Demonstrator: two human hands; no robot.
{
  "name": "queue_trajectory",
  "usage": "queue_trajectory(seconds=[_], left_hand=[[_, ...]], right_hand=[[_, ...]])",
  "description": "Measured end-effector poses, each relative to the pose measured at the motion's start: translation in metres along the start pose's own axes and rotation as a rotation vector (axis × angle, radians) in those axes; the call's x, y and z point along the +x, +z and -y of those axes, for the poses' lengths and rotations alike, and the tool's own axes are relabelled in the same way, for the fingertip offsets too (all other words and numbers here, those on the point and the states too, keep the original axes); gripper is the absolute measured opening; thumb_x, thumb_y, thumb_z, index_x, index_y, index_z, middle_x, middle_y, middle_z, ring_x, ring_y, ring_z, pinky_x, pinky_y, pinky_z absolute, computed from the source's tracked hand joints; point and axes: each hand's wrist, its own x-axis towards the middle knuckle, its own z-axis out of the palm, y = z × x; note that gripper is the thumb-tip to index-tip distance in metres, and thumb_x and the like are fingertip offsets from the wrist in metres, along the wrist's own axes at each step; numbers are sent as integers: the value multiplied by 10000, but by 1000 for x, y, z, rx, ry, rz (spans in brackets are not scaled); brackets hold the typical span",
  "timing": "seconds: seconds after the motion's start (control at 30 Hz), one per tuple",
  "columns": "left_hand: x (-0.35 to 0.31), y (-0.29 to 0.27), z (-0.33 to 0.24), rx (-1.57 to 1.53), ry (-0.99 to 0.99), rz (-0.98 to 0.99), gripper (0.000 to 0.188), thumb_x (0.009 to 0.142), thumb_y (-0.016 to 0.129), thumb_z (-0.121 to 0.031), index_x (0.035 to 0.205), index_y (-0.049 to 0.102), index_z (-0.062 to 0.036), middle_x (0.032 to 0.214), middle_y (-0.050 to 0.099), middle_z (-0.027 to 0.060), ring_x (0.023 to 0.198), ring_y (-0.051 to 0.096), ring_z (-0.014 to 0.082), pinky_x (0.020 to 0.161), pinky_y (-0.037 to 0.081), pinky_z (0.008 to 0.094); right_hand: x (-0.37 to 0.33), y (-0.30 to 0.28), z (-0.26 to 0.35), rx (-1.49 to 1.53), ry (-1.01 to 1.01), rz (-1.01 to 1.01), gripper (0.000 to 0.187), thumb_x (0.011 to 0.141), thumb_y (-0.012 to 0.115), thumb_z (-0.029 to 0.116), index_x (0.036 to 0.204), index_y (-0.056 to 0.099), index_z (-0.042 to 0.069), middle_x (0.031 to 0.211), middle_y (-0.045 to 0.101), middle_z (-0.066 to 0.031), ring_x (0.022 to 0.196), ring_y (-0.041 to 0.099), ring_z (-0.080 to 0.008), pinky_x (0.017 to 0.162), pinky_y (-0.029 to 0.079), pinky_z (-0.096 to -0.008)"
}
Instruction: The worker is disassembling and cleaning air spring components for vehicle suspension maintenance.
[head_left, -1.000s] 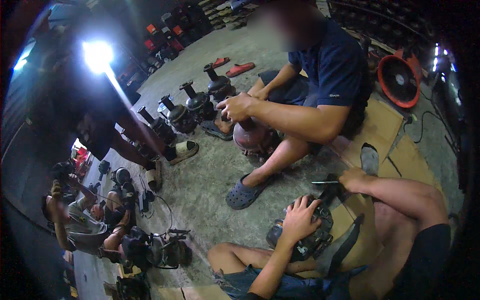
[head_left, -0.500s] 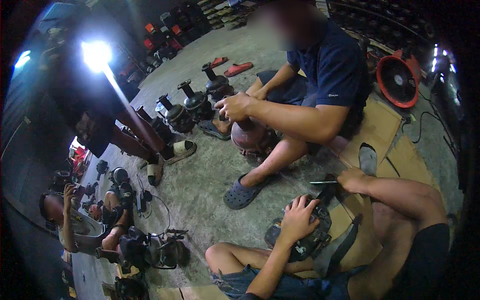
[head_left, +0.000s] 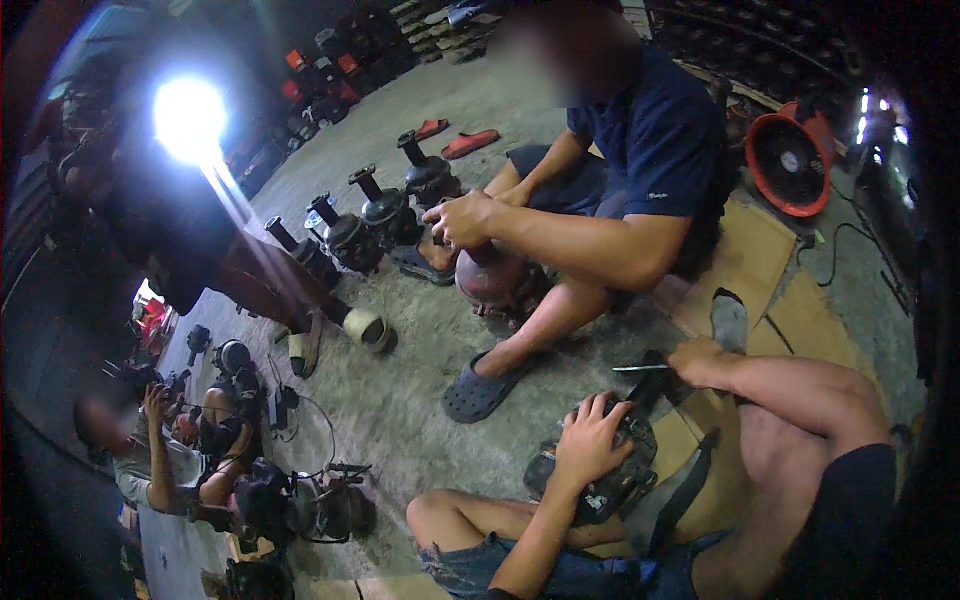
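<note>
head | dark machine part [head_left: 618, 488] | dull, rounded, pale-marked | under left hand [head_left: 592, 442]

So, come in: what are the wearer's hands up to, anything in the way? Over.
Left hand spread on bulky dark metal casing. Right hand apparently gripping thin silvery metal bar. Co-worker's dark grey perforated clog nearby, apart from casing; no obstruction visible.

No legible text; tiny white lettering [head_left: 671, 196] on a navy sleeve [head_left: 658, 150]

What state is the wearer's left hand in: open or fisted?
Open: the left hand lies over the dark metal part, fingers partly spread, not balled.
</note>
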Motion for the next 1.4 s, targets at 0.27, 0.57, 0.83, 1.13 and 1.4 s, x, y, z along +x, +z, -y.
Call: queue_trajectory(seconds=[0.27, 0.57, 0.83, 1.13, 1.4], left_hand=[[0, -2, -2, 26, -40, 64, 679, 804, 747, -339, 1432, 527, -202, 1452, 500, 123, 1395, 436, 349, 1075, 424, 531], [0, -6, -3, -21, -15, 42, 663, 795, 750, -328, 1406, 539, -181, 1421, 507, 167, 1382, 439, 370, 1060, 419, 540], [-1, -5, -2, 1, -23, 37, 681, 802, 758, -346, 1428, 536, -197, 1424, 514, 129, 1388, 441, 353, 1067, 421, 523], [0, -5, -3, 15, -29, 38, 692, 795, 764, -341, 1430, 534, -190, 1425, 514, 131, 1387, 444, 348, 1068, 421, 519], [0, -8, -4, 6, -27, 51, 683, 804, 755, -342, 1430, 531, -182, 1431, 508, 136, 1380, 448, 355, 1069, 420, 521]], right_hand=[[-2, -1, 0, 10, -16, -17, 212, 781, 673, 111, 965, 766, 59, 981, 752, -197, 964, 739, -379, 797, 588, -504], [-3, 2, -2, 28, -49, -79, 251, 773, 681, 113, 1003, 748, 39, 967, 750, -208, 948, 741, -389, 796, 590, -505], [0, 0, -1, -5, -31, -25, 198, 765, 680, 107, 935, 752, 38, 938, 751, -212, 924, 746, -384, 759, 598, -496], [-10, -18, 4, 56, 10, 74, 249, 768, 682, 93, 990, 778, 33, 1022, 751, -229, 990, 737, -409, 826, 589, -519], [-10, -17, 4, 37, 15, 79, 272, 743, 709, 124, 986, 777, 24, 1006, 753, -219, 965, 739, -404, 828, 590, -514]])
